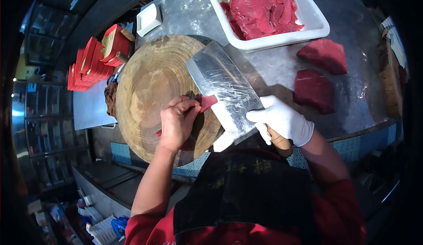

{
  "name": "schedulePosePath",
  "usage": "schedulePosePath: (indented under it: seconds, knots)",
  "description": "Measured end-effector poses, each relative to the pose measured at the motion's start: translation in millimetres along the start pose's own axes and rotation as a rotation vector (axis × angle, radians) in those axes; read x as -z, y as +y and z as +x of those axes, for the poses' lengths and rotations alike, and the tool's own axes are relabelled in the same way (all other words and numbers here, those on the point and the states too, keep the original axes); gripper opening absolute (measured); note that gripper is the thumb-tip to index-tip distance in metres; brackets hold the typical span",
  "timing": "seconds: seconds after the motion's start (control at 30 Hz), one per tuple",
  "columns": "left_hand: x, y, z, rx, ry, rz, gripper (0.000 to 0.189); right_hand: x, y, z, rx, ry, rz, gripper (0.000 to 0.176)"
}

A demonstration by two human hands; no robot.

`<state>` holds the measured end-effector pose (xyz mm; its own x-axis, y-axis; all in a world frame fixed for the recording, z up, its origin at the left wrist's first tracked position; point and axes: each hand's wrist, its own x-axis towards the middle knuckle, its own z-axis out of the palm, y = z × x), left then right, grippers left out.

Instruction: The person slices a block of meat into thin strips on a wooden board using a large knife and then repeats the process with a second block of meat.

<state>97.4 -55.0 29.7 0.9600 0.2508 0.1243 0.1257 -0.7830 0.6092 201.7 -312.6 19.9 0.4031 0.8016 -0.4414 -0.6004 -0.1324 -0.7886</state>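
Note:
My right hand [286, 119], in a white glove, grips the wooden handle of a broad cleaver [227, 86]. The wide, shiny blade tilts over the right side of a round wooden chopping block [147, 77]. Bare and closed, my left hand [178, 119] pinches a small slice of red meat [207, 102] between thumb and fingers. That slice overlaps the near left edge of the blade. Another bit of red meat shows at the block beside my left wrist, mostly hidden by it.
A white tub [273, 40] of sliced red meat stands at the back. Two meat chunks [324, 55] [313, 90] lie on the metal table [352, 99] at right. Red containers [90, 64] and a small white dish [149, 19] are at left. A brown cloth [110, 99] lies beside the block.

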Motion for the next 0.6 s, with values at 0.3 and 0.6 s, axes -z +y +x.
schedulePosePath:
  seconds: [0.3,0.6]
  knots:
    - [-3,0,-1,-0.120,0.045,0.063,0.011,2,-5,16,-0.038,-0.040,0.007,0.026]
    - [-4,1,-5,-0.069,0.058,0.011,0.010,-21,-16,37,-0.015,-0.019,0.081,0.017]
